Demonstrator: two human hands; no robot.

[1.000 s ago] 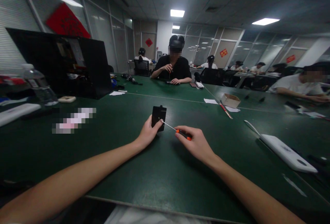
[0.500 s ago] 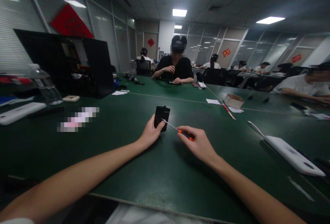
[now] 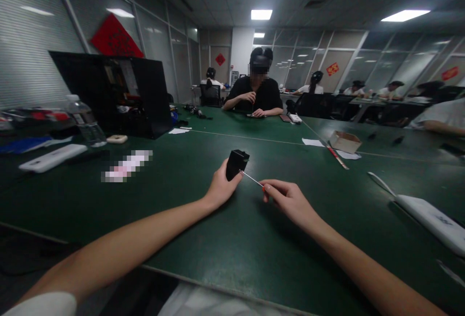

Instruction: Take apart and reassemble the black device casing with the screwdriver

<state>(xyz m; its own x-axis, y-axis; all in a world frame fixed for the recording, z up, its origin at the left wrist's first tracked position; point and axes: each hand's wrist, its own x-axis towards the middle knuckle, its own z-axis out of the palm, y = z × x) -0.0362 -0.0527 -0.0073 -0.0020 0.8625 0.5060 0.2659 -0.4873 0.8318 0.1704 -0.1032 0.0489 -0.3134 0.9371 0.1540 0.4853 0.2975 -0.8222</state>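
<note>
My left hand (image 3: 222, 184) grips a small black box-shaped device (image 3: 236, 165), thumb on its near face and fingers behind it. What kind of device it is, I cannot make out. Between thumb and fingers, my right hand (image 3: 285, 195) holds a screwdriver (image 3: 251, 179) by its orange and black handle, most of which the fingers hide. The thin metal shaft points up and left, and its tip meets the lower right of the device beside my left thumb. Both hands are above the green table (image 3: 218, 238).
Left are a black open-fronted box (image 3: 152, 98), a water bottle (image 3: 87, 124) and a white power bank (image 3: 53, 157). Another white power bank (image 3: 432, 219) with a strap lies right. Farther off stand a small cardboard box (image 3: 345, 142) and, across the table, a person in black (image 3: 254, 95).
The whole view has shifted, so most things appear farther right. The black device has turned in my left hand and shows its top more. My right fingers cover more of the screwdriver's handle.
</note>
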